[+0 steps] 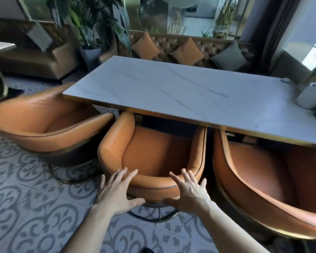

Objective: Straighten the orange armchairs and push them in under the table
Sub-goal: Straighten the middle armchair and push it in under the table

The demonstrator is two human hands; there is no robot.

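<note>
Both hands, left hand and right hand, are spread wide at the back of the middle orange leather armchair, low in the frame's centre, holding nothing. 2 more orange armchairs, the left armchair and the right armchair, crowd its sides under the white marble table.

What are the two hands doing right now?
Left hand: open, fingers spread on the middle armchair's backrest, holding nothing.
Right hand: open, fingers spread on the same backrest, holding nothing.

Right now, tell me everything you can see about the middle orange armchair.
The middle armchair is a tub chair in smooth orange leather-look upholstery with dark piping and a dark ring base. Its seat is empty, its front tucked under the marble-look table. The left hand and right hand, fingers spread, rest on its curved back.
</note>
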